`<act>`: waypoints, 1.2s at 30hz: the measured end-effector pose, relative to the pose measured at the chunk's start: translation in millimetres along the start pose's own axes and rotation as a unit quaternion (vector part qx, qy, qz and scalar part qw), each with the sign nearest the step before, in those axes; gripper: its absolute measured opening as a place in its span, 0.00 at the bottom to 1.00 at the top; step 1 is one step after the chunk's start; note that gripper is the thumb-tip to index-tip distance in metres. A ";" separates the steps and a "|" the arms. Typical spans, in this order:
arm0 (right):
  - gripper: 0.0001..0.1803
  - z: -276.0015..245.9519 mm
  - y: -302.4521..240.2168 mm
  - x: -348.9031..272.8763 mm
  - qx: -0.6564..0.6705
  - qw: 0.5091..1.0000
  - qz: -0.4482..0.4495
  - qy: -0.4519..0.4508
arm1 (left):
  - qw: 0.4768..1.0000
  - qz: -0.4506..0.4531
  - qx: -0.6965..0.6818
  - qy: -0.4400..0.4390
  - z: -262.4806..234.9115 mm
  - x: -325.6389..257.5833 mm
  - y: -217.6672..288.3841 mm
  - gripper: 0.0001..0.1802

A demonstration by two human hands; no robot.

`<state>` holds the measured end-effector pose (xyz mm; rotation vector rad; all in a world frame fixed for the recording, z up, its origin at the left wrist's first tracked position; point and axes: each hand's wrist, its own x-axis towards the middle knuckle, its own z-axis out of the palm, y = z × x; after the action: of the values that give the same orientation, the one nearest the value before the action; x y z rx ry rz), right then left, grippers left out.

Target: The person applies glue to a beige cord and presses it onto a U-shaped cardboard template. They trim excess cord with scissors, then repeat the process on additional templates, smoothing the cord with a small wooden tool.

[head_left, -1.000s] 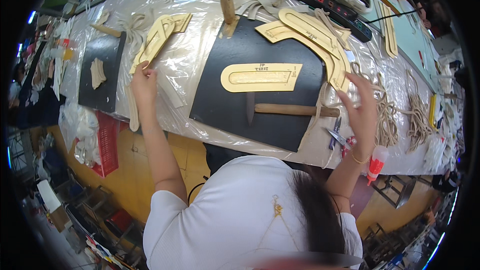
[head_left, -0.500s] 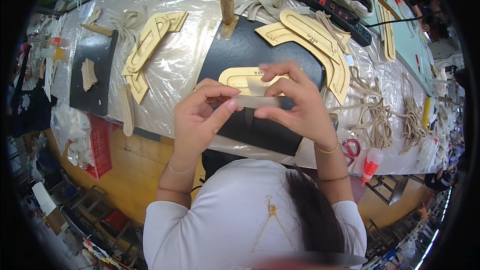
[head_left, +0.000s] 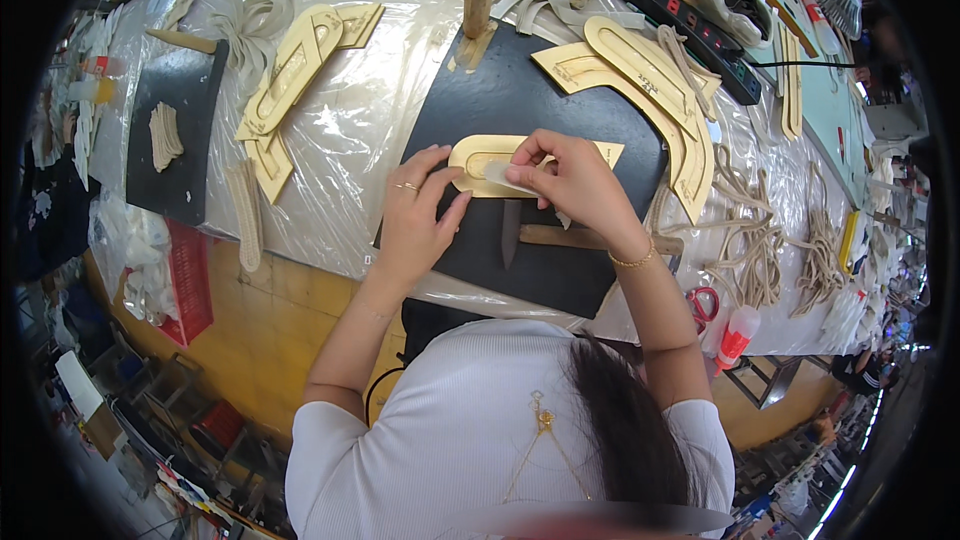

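A tan oblong template (head_left: pixel 600 153) with a slot lies on a black cutting mat (head_left: pixel 500 90) in front of me. My left hand (head_left: pixel 418 212), with a ring on one finger, holds down the template's rounded left end between spread fingers and thumb. My right hand (head_left: pixel 572 183) pinches a pale strip (head_left: pixel 500 178) and lays it over the slot. Just below the hands, a wooden-handled tool (head_left: pixel 555 236) rests on the mat with its dark blade (head_left: pixel 510 237) pointing down.
More tan templates lie at the upper left (head_left: pixel 290 70) and upper right (head_left: pixel 650 75). Bundles of cord (head_left: pixel 745 240) are on the right, with red-handled scissors (head_left: pixel 703 302) and a glue bottle (head_left: pixel 735 332) near the table edge. A second black mat (head_left: pixel 185 110) holds a stack of small pale pieces.
One second ago my hands were spread to the left and right of the table. They came together at the middle with the pale strip and now rest it on the template.
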<state>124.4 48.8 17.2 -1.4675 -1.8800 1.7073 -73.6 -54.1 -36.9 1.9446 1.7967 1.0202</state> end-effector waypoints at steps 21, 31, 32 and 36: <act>0.14 18.1 7.0 35.0 -0.224 0.970 -0.085 0.033 | 0.989 0.063 0.124 -0.044 11.3 -8.4 -3.5 0.25; 0.14 -32.1 23.1 -24.3 -0.170 0.974 0.018 0.149 | 0.975 0.096 0.187 -0.074 10.6 -7.5 -4.6 0.25; 0.14 -33.8 27.0 -27.8 -0.146 0.977 0.027 0.152 | 0.972 0.098 0.198 -0.078 10.8 -7.9 -4.2 0.25; 0.14 -31.7 40.6 -27.9 -0.116 0.973 0.021 0.198 | 0.963 0.103 0.231 -0.095 11.2 -8.7 -0.6 0.26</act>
<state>181.3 41.1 5.1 -1.7874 -1.8774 1.1238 -66.3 -59.6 -47.7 2.4484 1.8724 0.4634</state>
